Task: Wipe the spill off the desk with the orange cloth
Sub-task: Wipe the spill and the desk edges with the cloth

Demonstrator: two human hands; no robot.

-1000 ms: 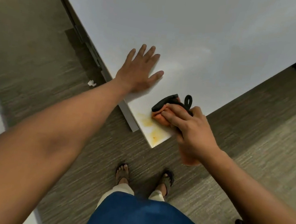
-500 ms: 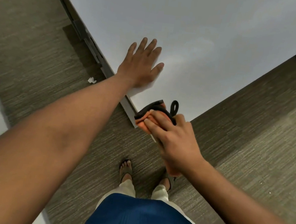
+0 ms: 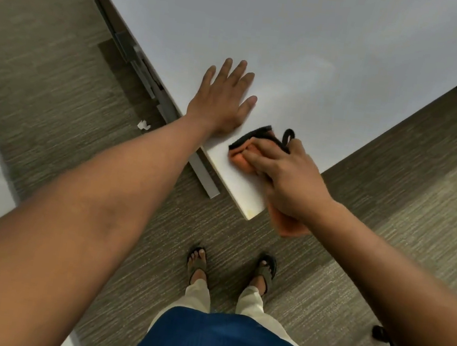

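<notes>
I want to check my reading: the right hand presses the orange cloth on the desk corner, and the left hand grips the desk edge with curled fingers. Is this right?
One part is wrong. The head view shows the left hand lying flat on the desk, fingers straight, not gripping the edge. The right hand does press the orange cloth on the corner.

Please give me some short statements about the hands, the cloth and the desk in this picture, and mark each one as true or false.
1. The left hand lies flat on the desk with straight fingers. True.
2. The orange cloth lies on the floor beside the feet. False: the right hand presses it on the desk near the corner.
3. Part of the cloth hangs past the desk edge below the right hand. True.
4. The two hands touch each other. False: a strip of desk separates them.
5. A faint yellowish mark shows at the desk corner. True.
</notes>
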